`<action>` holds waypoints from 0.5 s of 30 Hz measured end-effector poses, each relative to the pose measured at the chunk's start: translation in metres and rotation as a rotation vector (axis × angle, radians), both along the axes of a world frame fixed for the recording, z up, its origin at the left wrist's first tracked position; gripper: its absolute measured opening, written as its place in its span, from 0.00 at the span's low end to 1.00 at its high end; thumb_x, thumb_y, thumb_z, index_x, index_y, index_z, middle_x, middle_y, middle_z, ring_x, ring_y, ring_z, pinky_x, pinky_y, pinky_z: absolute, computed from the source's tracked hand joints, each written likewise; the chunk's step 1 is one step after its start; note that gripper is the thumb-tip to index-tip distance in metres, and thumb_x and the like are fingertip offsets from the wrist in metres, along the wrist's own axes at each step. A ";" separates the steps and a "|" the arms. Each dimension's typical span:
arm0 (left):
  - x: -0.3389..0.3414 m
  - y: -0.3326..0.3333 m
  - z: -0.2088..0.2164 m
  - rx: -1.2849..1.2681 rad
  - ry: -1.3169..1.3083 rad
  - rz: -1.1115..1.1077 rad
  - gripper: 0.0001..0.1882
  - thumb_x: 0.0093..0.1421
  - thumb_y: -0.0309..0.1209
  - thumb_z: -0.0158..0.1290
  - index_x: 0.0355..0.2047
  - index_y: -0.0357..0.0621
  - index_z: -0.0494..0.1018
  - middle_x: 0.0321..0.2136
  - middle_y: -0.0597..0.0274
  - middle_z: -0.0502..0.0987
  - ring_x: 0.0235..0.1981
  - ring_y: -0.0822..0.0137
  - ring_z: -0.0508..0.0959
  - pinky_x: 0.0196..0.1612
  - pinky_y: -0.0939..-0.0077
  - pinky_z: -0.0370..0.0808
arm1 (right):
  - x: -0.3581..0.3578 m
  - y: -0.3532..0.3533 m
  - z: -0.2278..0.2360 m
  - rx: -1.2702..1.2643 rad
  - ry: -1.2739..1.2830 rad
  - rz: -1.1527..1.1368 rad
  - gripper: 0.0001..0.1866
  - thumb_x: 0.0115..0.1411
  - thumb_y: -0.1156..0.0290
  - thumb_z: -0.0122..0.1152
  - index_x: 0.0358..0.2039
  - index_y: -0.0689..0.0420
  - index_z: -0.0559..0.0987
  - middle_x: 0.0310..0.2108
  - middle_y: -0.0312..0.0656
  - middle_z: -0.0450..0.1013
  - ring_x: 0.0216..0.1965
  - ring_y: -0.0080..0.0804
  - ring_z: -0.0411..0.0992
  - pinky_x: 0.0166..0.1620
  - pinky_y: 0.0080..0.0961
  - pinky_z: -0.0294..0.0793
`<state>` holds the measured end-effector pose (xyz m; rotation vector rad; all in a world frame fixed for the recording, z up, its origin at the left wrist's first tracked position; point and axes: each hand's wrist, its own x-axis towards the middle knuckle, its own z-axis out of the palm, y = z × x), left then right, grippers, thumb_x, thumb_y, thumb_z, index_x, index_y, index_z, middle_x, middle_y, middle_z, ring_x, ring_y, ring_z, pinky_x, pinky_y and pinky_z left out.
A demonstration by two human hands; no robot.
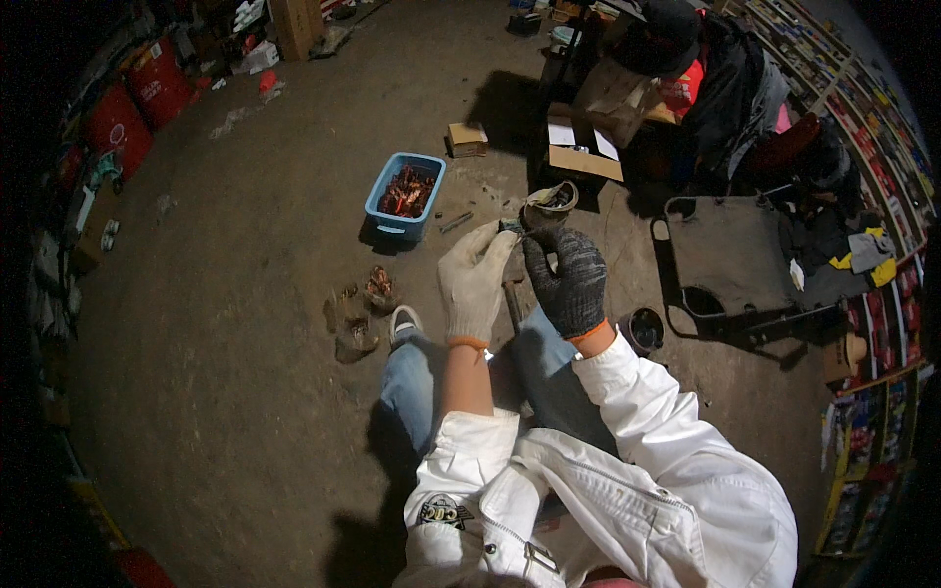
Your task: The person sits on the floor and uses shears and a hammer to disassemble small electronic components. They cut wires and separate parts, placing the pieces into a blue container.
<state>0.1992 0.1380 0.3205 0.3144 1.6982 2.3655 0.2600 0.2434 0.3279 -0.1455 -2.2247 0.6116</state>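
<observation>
My left hand (472, 282), in a white knit glove, pinches a small dark greenish part (510, 226) between thumb and fingers. My right hand (569, 281), in a dark grey glove with an orange cuff, is closed at the other side of that part; its fingertips partly hide it. What kind of part it is, I cannot make out. Just beyond the right hand stands a round pot (552, 199) with dark pieces in it. Left of the hands is a light blue plastic bin (392, 223) holding copper-coloured pieces. A few thin dark pieces (456, 221) lie beside the bin.
A small cardboard box (468, 140) and an open carton (585, 163) stand farther off. Copper-coloured scraps (379, 288) lie left of my shoe (405, 321). To the right are a black container (644, 330), a folding chair (730, 250) and stocked shelves (887, 304). Red drums (157, 80) stand far left.
</observation>
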 end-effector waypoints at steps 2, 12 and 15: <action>-0.001 0.002 -0.003 -0.009 0.036 0.010 0.15 0.55 0.25 0.55 0.41 0.28 0.74 0.37 0.57 0.78 0.36 0.71 0.76 0.42 0.81 0.72 | 0.001 0.001 -0.003 -0.227 -0.066 0.026 0.08 0.52 0.75 0.61 0.34 0.63 0.78 0.29 0.47 0.75 0.29 0.36 0.74 0.33 0.29 0.71; 0.000 0.000 -0.001 0.243 -0.146 -0.115 0.15 0.57 0.24 0.54 0.45 0.32 0.72 0.37 0.59 0.78 0.38 0.73 0.76 0.44 0.82 0.73 | -0.005 0.024 -0.038 -0.812 -0.392 0.497 0.12 0.54 0.74 0.58 0.40 0.59 0.75 0.32 0.38 0.73 0.32 0.27 0.71 0.40 0.24 0.72; -0.001 0.000 0.002 0.269 -0.156 -0.119 0.16 0.57 0.26 0.55 0.45 0.32 0.72 0.38 0.58 0.77 0.38 0.72 0.76 0.44 0.81 0.73 | -0.003 0.022 -0.038 -0.936 -0.336 0.575 0.09 0.55 0.75 0.58 0.38 0.58 0.75 0.33 0.36 0.72 0.35 0.27 0.72 0.41 0.24 0.72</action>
